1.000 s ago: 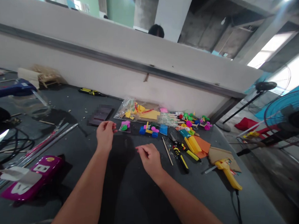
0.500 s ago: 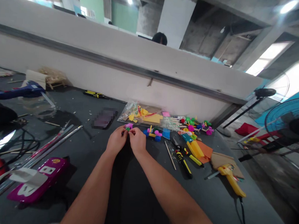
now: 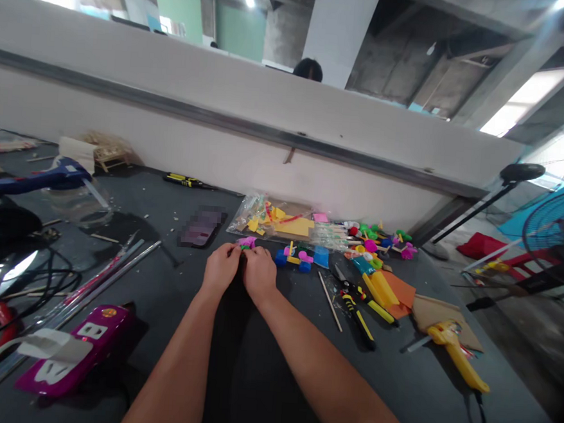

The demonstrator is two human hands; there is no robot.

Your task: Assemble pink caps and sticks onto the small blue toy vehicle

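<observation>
We see the left hand [image 3: 220, 270] and the right hand [image 3: 259, 275] together near the front edge of the cluttered parts, fingertips of both closed on a small pink-and-green plastic piece [image 3: 247, 242] (most of it is hidden by the fingers, so we can't tell its shape). Both hands probably meet there because the piece is so tiny. It is held just above the table [image 3: 395, 393], right beside a blue-and-yellow toy assembly [image 3: 292, 259] and below a clear plastic bag [image 3: 262, 216] of yellow foam bits. Farther right, a yellow-handled screwdriver [image 3: 359, 320], a wooden stick [image 3: 329, 309] and a yellow glue gun [image 3: 456, 349] on a cardboard piece [image 3: 441, 313] lie spread out, seemingly so each stays within reach without stacking. A row of colourful plastic parts [image 3: 376, 241] runs along the back by the wall. On the left, a purple toy car body [image 3: 76, 352] lies apart from the work, near metal rods [image 3: 113, 270], perhaps set aside to keep the middle free.
</observation>
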